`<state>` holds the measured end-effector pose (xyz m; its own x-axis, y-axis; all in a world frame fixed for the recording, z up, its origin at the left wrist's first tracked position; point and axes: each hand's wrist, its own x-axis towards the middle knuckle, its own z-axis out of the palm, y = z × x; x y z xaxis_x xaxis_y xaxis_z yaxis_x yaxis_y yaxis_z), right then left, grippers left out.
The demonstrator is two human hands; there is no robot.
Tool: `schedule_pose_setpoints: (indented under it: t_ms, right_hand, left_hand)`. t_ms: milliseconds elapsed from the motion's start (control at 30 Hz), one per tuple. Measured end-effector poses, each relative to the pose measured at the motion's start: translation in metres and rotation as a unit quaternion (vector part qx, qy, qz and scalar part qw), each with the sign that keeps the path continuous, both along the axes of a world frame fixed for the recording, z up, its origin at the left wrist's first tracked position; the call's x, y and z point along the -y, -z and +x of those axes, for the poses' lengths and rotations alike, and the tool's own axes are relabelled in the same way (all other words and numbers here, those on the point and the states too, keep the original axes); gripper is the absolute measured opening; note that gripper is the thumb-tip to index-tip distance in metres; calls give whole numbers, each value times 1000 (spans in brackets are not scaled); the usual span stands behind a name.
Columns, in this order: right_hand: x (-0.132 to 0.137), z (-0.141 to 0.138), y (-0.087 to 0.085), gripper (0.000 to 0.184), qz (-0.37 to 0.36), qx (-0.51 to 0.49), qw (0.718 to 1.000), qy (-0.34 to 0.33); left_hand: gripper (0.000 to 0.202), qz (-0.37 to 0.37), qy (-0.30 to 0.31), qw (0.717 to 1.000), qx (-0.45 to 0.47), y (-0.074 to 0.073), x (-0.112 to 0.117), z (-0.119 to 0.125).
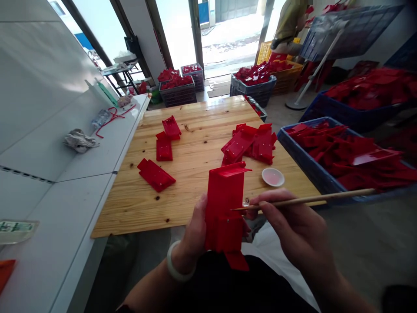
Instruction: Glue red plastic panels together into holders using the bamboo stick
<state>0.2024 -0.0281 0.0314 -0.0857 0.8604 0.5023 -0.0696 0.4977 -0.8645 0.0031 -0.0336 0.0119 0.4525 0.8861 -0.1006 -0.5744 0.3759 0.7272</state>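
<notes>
My left hand [194, 232] is closed around the left edge of a red plastic part [224, 191], a flat panel with folded flaps at top and bottom, held upright above my lap. In my right hand [298, 230] is a thin wooden brush [325, 198], pinched near its tip end. Its dark point meets or nearly meets the panel's face; actual contact I cannot tell. Just beyond my right hand, a small white dish [273, 177] with pinkish contents rests on the wooden table [195, 174].
Several similar red parts lie on the table, in a right-hand pile [241, 143] and on the left [157, 174]. A blue crate [312, 167] of red parts stands against the right side. A white ledge [94, 161] runs along the left. A person [289, 26] is at the back right.
</notes>
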Motion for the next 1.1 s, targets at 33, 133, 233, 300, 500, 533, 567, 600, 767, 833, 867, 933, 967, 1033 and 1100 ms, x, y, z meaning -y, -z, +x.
schedule_pose_setpoints:
  t_ms: [33,133,233,300,500,533,567,600,767,833,867,933,967,1033,1100]
  right_hand:
    - [0,0,0,12,-1,0,1000,-3]
    - [0,0,-1,12,-2,4,1000,-11]
    - [-1,0,-1,13,-3,5,1000,-21]
    - [-2,1,-1,13,-2,2,1000,-26]
    - [-3,6,0,12,7,23,1000,12]
    - [-3,6,0,12,7,19,1000,10]
    - [-3,6,0,12,5,12,1000,2]
    - [-2,6,0,13,2,8,1000,-11]
    - [-2,6,-1,14,-1,13,1000,-20]
    - [-3,7,-3,13,2,17,1000,-12]
    - [-3,8,-3,13,3,20,1000,-16]
    - [-5,8,-5,14,5,22,999,-24]
    - [-5,9,-5,14,9,27,999,-24]
    - [-7,10,-7,14,22,49,998,-17]
    - [-8,11,-8,15,37,79,996,-10]
  left_hand:
    - [84,1,3,1000,7,-1,0,0]
    - [82,1,11,1000,29,-2,-1,1]
    - [80,1,12,999,35,-3,-3,2]
    - [80,5,13,999,30,-3,-3,2]
    - [86,-7,16,1000,0,-4,-3,1]
    - [86,-10,12,1000,-3,-4,-3,1]
    - [85,-12,6,1000,-6,-5,-3,1]
    - [84,-15,0,1000,-9,-6,-3,1]
    - [85,-20,-14,999,-25,-8,-3,4]
    - [86,-18,-20,999,-34,-7,-3,4]
    - [87,-15,-23,999,-43,-7,-3,4]
    - [90,-7,-25,998,-62,-7,-2,4]
    - [92,-4,-24,997,-69,-8,-2,4]
    - [94,-1,-24,997,-79,-9,-2,4]
    - [96,3,-28,996,-85,-9,-3,5]
